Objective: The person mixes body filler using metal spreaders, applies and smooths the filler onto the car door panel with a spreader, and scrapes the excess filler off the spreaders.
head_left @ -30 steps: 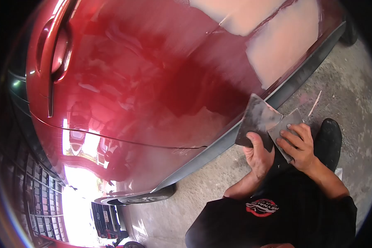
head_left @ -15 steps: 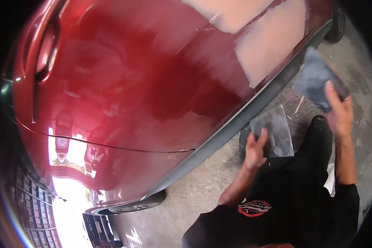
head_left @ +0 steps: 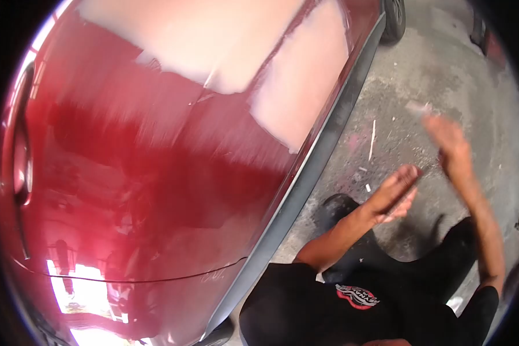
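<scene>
My left hand (head_left: pixel 393 195) is closed around a thin dark flat piece (head_left: pixel 405 195), seen nearly edge-on, above my knees. What kind of piece it is I cannot make out. To its right, my right hand (head_left: pixel 448 141) is raised over the floor and smeared by motion. A pale blur (head_left: pixel 418 108) shows by its fingertips; whether it is held I cannot tell. On the left stands a red car body (head_left: pixel 173 155), with pale pinkish filler patches (head_left: pixel 300 75) and dull, scuffed paint around them. Neither hand touches the car.
A dark grey sill trim (head_left: pixel 305 184) runs diagonally along the car's lower edge, between the panel and my legs. A wheel (head_left: pixel 394 20) shows at the top. The concrete floor (head_left: pixel 444 75) carries a thin white stick (head_left: pixel 372 138) and small white scraps.
The grey sheet in my right hand and the grey rectangular sheet by my left hand no longer show as such. My hands have come closer together. The view has shifted, bringing more floor in.
</scene>
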Demonstrator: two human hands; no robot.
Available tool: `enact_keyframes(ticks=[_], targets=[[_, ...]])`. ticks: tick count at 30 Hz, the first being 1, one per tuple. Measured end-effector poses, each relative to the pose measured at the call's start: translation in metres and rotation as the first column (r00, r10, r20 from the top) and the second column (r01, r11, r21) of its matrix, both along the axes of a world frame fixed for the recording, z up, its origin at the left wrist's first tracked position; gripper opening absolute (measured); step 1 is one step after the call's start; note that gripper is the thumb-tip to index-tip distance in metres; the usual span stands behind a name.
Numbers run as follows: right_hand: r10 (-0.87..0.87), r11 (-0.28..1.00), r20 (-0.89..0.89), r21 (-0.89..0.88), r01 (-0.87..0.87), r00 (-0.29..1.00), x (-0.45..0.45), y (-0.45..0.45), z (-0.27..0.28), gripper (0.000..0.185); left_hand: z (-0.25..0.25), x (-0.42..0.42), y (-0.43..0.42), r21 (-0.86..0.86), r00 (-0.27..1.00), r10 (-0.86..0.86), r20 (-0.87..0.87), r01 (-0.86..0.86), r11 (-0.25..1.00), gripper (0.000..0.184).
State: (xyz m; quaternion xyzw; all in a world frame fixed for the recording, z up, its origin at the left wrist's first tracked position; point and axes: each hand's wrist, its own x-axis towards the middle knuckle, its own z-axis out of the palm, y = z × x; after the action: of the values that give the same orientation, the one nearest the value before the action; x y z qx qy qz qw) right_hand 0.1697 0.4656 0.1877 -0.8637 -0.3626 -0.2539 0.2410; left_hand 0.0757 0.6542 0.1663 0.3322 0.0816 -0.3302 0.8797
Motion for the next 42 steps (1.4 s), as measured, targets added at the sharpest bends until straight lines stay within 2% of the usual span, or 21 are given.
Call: enact_keyframes(ticks=[1,2,3,4,5,9,13,15,16,17,18,20,22,23,25,26,30,32,34,39,42], targets=[[-0.044,0.989,-0.058,0.142,0.052,0.997,0.004,-0.009,0.003,0.042,-0.007,0.0,0.0,0.026,1.0,0.003,-0.017,-0.002,1.0,0.033],[-0.064,0.96,-0.108,0.266,0.091,0.992,0.012,-0.02,0.012,0.044,-0.016,0.006,-0.002,-0.349,0.998,-0.003,-0.056,-0.016,0.937,0.036],[-0.022,0.96,-0.11,0.275,0.052,0.994,0.016,-0.027,0.019,0.044,-0.028,0.014,-0.005,-0.676,0.997,0.001,-0.079,-0.054,0.735,0.04],[-0.037,0.967,0.041,0.253,0.025,0.998,0.014,-0.032,0.025,0.041,-0.041,0.025,-0.006,-0.718,0.969,0.02,-0.247,-0.197,0.668,0.041],[-0.049,0.971,0.204,0.238,-0.001,0.978,0.013,-0.034,0.027,0.037,-0.054,0.034,-0.008,-0.708,0.97,0.076,-0.233,-0.222,0.67,0.041],[0.584,0.801,0.311,-0.072,-0.594,0.75,-0.025,-0.032,0.001,0.023,-0.082,0.042,-0.042,-0.572,0.95,0.16,-0.267,-0.29,0.767,0.039],[0.691,0.674,0.277,0.09,-0.733,0.668,-0.008,-0.052,-0.05,0.028,-0.076,0.028,-0.093,-0.117,0.839,0.423,-0.342,-0.485,0.867,0.041],[0.478,0.837,0.221,0.178,-0.517,0.85,0.021,-0.078,-0.082,0.032,-0.063,0.017,-0.119,0.135,0.804,0.489,-0.338,-0.473,0.871,0.042],[0.449,0.826,0.024,0.371,-0.425,0.893,0.043,-0.095,-0.101,0.033,-0.055,0.013,-0.131,0.227,0.828,0.465,-0.314,-0.411,0.883,0.043],[0.438,0.803,-0.182,0.52,-0.292,0.881,0.066,-0.113,-0.116,0.033,-0.06,0.007,-0.137,0.252,0.967,0.209,-0.148,-0.168,0.953,0.049],[0.384,0.812,-0.232,0.546,-0.207,0.894,0.08,-0.128,-0.125,0.034,-0.041,0.011,-0.156,0.524,0.944,0.325,-0.059,-0.248,0.815,0.063],[0.354,0.801,-0.279,0.583,-0.135,0.893,0.099,-0.147,-0.128,0.035,-0.043,0.018,-0.166,0.607,0.89,0.447,-0.092,-0.306,0.734,0.066],[0.454,0.469,-0.311,0.88,0.073,0.835,0.105,-0.157,-0.12,0.04,-0.046,0.018,-0.176,0.693,0.82,0.558,-0.127,-0.329,0.641,0.068],[0.467,0.462,-0.318,0.883,0.079,0.825,0.109,-0.157,-0.124,0.04,-0.048,0.018,-0.184,0.703,0.811,0.569,-0.133,-0.328,0.631,0.068],[0.788,0.245,-0.449,0.856,0.455,0.421,0.113,-0.148,-0.141,0.048,-0.053,0.017,-0.201,0.774,0.847,0.506,-0.164,-0.208,0.598,0.063],[0.936,0.117,-0.258,0.871,0.477,0.24,0.111,-0.141,-0.149,0.047,-0.054,0.018,-0.208,0.783,0.838,0.524,-0.155,-0.219,0.582,0.054],[0.873,0.181,-0.332,0.901,0.395,0.357,0.075,-0.111,-0.147,0.038,-0.07,0.025,-0.236,0.824,0.801,0.596,-0.054,-0.302,0.48,0.047],[0.858,0.22,-0.369,0.892,0.395,0.357,0.066,-0.103,-0.153,0.041,-0.073,0.029,-0.249,0.771,0.706,0.705,-0.066,-0.413,0.486,0.036],[0.834,0.255,-0.402,0.889,0.381,0.379,0.063,-0.101,-0.164,0.044,-0.071,0.024,-0.248,0.746,0.758,0.643,-0.111,-0.363,0.558,0.035],[0.413,0.655,-0.498,0.744,0.131,0.763,0.043,-0.12,-0.167,0.047,-0.073,0.021,-0.227,0.626,0.855,0.494,-0.157,-0.301,0.72,0.035],[0.46,0.533,-0.413,0.837,0.127,0.786,0.039,-0.125,-0.144,0.051,-0.067,0.026,-0.215,0.593,0.898,0.429,-0.099,-0.293,0.75,0.034]])
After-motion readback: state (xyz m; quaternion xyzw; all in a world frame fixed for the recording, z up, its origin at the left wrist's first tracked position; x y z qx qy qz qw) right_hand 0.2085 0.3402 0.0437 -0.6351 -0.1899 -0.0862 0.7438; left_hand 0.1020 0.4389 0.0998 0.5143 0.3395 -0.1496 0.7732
